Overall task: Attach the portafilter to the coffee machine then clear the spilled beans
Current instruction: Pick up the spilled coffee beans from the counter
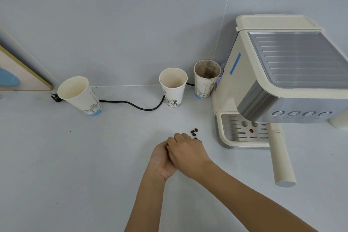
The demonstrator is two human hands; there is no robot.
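A pale grey counter [79, 156] runs back to a plain grey wall, with a framed picture [17, 73] leaning at the far left. At the right stands the cream and steel coffee machine [278, 81], a strip of blue tape [235, 63] on its side panel. The portafilter [280, 158] is seated under the machine's head, its cream handle projecting out over the drip tray [243, 133] toward the near edge of the counter.

Three paper cups stand along the back of the counter: the left cup [79, 96], the middle cup [173, 86], and a stained cup [206, 79] just beside the machine, its inner wall brown with residue. A black power cord [130, 103] trails across the counter from behind the left cup and passes behind the middle one.

The spilled beans [194, 132] lie in a small cluster on the counter, near the front left corner of the drip tray; a few more show just at the edge of the right hand.

The left hand [162, 160] lies palm up on the counter, fingers curled into a cup. The right hand [186, 150] lies across it, palm down, fingers bent loosely with the tips beside the beans. Whether either hand holds beans cannot be told, since the right hand covers the left palm.
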